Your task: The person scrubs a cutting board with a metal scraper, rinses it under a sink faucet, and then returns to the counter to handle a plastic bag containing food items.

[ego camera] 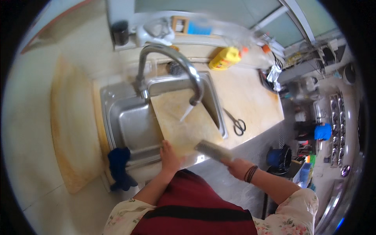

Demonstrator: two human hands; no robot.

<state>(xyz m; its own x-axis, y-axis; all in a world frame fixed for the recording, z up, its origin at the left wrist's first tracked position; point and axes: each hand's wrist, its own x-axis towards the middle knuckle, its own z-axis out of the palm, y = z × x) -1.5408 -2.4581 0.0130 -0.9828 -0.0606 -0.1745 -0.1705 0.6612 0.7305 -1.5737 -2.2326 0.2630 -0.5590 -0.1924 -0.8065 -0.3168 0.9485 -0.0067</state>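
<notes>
A pale cutting board (188,126) lies tilted over the right basin of a steel sink (138,129). My left hand (170,157) rests on the board's near left edge. In my right hand (239,168) is the handle of a scrubbing brush (213,149), its head over the board's near right corner; whether the bristles touch is unclear. From the curved chrome faucet (176,55), water runs onto the middle of the board.
Scissors (236,122) lie on the counter right of the sink. A yellow bottle (225,58) stands behind. Dark blue cloth or gloves (119,169) hang at the sink's near left corner. A large board (75,126) leans at left. A person in blue (322,131) is far right.
</notes>
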